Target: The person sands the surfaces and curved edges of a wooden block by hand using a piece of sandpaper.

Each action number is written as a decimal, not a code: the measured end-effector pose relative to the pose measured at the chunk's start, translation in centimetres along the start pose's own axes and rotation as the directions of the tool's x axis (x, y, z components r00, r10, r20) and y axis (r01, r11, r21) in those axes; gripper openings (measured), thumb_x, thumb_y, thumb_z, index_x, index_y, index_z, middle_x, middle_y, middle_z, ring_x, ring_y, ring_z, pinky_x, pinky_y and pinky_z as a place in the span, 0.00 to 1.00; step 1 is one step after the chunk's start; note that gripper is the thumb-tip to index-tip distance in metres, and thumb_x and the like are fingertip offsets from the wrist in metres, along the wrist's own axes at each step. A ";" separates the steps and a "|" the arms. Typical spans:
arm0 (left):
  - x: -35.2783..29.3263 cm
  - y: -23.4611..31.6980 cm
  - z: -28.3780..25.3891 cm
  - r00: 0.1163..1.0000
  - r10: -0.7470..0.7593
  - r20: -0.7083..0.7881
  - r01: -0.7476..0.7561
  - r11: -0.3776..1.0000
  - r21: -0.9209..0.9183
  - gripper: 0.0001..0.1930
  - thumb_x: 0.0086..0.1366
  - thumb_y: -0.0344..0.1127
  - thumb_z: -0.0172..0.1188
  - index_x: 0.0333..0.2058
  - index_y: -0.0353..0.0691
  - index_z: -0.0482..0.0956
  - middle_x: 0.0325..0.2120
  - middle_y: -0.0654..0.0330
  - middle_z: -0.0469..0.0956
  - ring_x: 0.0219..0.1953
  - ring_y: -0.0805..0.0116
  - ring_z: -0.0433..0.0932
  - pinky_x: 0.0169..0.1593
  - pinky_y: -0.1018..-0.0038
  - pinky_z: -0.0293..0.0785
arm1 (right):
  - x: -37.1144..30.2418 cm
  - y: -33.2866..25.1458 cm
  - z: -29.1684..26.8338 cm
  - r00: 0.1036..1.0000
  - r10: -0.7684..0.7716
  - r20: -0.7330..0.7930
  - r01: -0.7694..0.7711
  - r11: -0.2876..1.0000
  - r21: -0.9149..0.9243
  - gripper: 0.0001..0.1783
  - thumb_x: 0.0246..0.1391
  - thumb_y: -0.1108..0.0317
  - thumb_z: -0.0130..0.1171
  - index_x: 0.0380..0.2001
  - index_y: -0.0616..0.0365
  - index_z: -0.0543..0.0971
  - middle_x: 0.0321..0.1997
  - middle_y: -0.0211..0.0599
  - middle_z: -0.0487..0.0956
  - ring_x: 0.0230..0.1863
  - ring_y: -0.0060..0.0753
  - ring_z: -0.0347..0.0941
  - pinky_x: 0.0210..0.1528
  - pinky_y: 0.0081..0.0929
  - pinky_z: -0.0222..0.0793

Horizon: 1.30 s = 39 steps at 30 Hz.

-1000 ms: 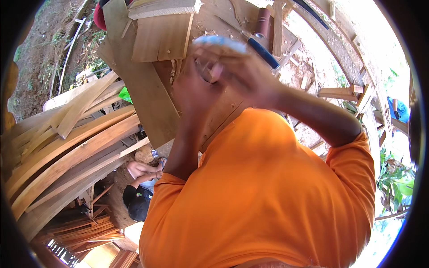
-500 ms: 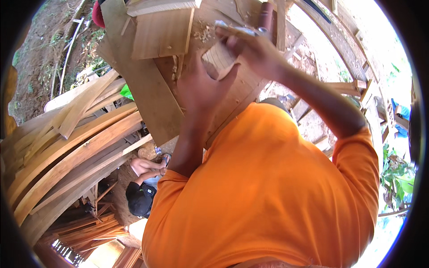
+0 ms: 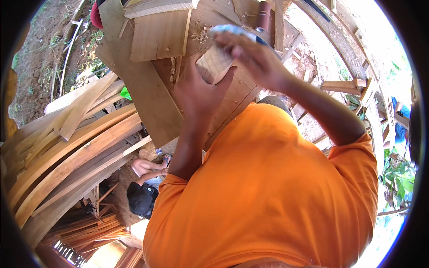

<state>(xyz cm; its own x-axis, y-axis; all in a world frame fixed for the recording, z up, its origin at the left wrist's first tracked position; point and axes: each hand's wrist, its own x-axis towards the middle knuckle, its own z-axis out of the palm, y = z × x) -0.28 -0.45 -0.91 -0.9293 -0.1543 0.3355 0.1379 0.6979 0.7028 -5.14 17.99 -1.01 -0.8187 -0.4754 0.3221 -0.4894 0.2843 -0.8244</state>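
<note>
A pale wooden block with visible grain is held over the workbench by my left hand, whose thumb and fingers close round its sides. At the block's far right edge is my right hand, closed on a long, flat, blue-and-white thing. Motion smears that thing, so its kind does not show. Whether it touches the block is hard to make out. Under both hands lies the wooden bench top, with curled shavings scattered beyond the block.
Flat boards lie at the bench's far left. A reddish-brown roll stands at its far edge. Long planks are stacked to my left. Beyond them sits a person in a dark cap. Timber framing is at the right.
My right hand and the blue-and-white thing have shifted slightly left and tilted over the block. My left hand has moved a little left with the block still in it.
</note>
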 end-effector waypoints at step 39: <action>1.5 0.0 0.7 0.988 0.151 -0.017 -0.150 0.986 0.071 0.28 0.49 0.46 0.79 0.44 0.38 0.80 0.34 0.52 0.85 0.35 0.53 0.87 0.39 0.64 0.82 | 1.5 -1.7 1.7 0.986 -0.151 -0.069 0.146 0.987 -0.068 0.21 0.68 0.66 0.49 0.60 0.60 0.76 0.63 0.45 0.77 0.63 0.50 0.74 0.66 0.41 0.70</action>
<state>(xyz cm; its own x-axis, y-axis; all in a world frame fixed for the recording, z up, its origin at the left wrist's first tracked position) -1.88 -0.22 -0.84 -0.8917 -0.0588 0.4488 0.2510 0.7608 0.5985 -5.01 15.42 0.09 -0.7542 -0.4542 0.4743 -0.6234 0.2680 -0.7346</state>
